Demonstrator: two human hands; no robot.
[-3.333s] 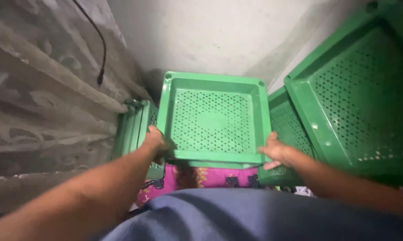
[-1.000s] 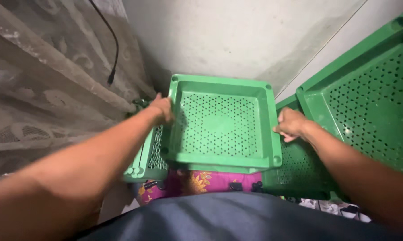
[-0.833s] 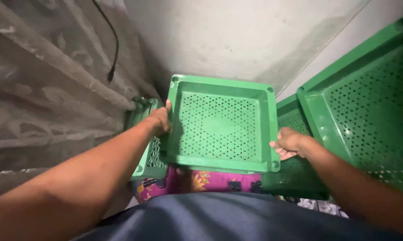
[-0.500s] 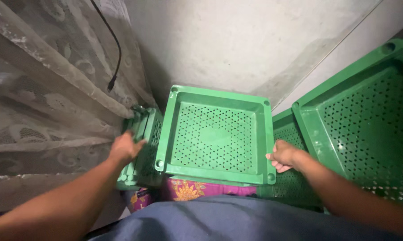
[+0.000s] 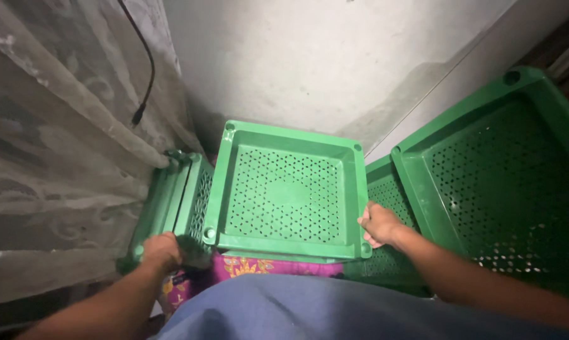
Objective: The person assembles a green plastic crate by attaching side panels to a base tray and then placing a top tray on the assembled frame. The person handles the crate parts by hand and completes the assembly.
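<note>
A square green perforated plastic tray (image 5: 286, 189) lies flat in front of me, below the wall. My right hand (image 5: 379, 223) rests against its right rim near the front corner. My left hand (image 5: 163, 251) grips the lower end of a second green perforated tray (image 5: 182, 200) that stands on edge to the left of the flat one. Whether the right hand's fingers curl under the rim is hidden.
A large green perforated tray (image 5: 505, 182) leans at the right, with another green tray (image 5: 385, 195) below it. A lace curtain (image 5: 51, 151) hangs at the left with a black cable (image 5: 145, 69). Pink patterned cloth (image 5: 247, 267) and my blue garment (image 5: 309, 311) are below.
My left hand left the flat tray's left rim and dropped down-left onto the upright tray. My right hand slid slightly down the right rim.
</note>
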